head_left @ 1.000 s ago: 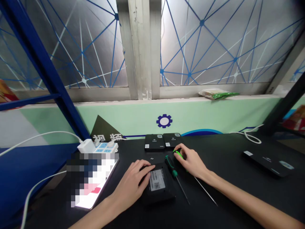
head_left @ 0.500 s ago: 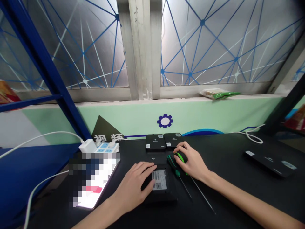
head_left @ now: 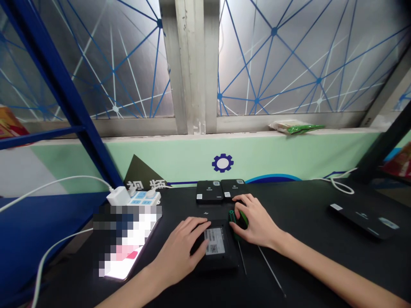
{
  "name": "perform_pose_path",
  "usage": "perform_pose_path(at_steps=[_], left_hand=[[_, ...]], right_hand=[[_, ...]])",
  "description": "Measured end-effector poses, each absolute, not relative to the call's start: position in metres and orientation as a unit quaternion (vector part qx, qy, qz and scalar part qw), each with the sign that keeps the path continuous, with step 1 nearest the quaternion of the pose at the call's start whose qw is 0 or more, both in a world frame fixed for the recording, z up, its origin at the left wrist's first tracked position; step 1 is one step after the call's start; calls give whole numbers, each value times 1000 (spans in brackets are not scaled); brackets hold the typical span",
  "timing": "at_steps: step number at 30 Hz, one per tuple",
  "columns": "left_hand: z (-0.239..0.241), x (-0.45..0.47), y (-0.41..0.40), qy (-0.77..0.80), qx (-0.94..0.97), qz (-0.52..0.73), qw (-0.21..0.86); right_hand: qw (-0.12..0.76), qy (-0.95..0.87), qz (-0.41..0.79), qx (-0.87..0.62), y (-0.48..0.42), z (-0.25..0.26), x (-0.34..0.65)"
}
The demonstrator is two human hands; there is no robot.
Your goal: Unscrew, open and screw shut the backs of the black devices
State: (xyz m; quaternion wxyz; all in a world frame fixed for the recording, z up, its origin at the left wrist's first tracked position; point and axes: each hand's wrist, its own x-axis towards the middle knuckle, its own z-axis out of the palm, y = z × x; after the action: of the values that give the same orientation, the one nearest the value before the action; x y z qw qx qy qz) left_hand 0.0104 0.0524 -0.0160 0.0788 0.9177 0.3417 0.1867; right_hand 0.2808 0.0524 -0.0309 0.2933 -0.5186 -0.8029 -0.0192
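My left hand (head_left: pixel 181 250) lies with fingers curled over the left part of a black box (head_left: pixel 216 250) that has a white label and sits on the black table (head_left: pixel 305 222). My right hand (head_left: pixel 257 220) is just right of the box, its fingers curved over the handles of two screwdrivers. One is a dark green screwdriver (head_left: pixel 231 220) lying against the box's edge. The other is a bright green screwdriver (head_left: pixel 244 219), mostly under my palm, its thin shaft running out toward the lower right. Whether my fingers grip either tool is hidden.
Two black boxes (head_left: pixel 221 190) stand side by side at the back. A white power strip (head_left: pixel 136 197) with cables and a lit phone (head_left: pixel 126 244) lie to the left. Another flat black device (head_left: pixel 364 218) lies far right. A blue rack post (head_left: pixel 64 98) rises on the left.
My right hand has slid left toward the labelled box, bringing the screwdriver handles with it; the dark green one now lies against the box. My left hand has stayed on the box.
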Motion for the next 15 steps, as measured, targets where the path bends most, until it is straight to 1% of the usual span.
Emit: perform_pose_path(at_steps=[9,12,15], left_hand=[[-17,11,53,341,917,189,89],[-17,11,53,341,916,193,88],[-16,11,52,342,916,192,87]], right_hand=[[280,-795,-49,-536,52,-33,277],[286,-788,-28,-545,54,-36,276],[319,-770,24,-552,56,-39,277]])
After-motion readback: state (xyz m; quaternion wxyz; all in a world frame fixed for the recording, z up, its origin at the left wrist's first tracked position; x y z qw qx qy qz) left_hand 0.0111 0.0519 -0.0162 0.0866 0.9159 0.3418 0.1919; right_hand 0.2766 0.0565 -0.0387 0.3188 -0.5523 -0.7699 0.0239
